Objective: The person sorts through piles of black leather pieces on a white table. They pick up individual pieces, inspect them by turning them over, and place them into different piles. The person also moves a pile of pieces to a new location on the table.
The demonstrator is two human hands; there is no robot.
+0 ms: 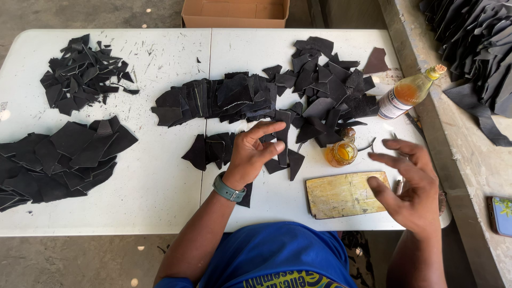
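Observation:
My left hand (255,151) hovers over a small fan of black leather pieces (213,149) near the middle of the white table (160,192), fingers spread, and I cannot tell whether its fingertips touch a narrow black strip (281,140). My right hand (408,184) is raised above the table's right end, fingers apart, holding nothing. Between the hands lies a worn yellowish board (341,194). A small amber glass jar (341,152) stands just beyond the board. A grey watch is on my left wrist.
More black leather pieces lie in heaps: far left (82,74), near left (58,157), centre (224,98) and right (330,85). A plastic bottle of orange liquid (408,93) lies at the right edge. A cardboard box (234,12) sits beyond the table. A phone (501,213) rests on the ledge.

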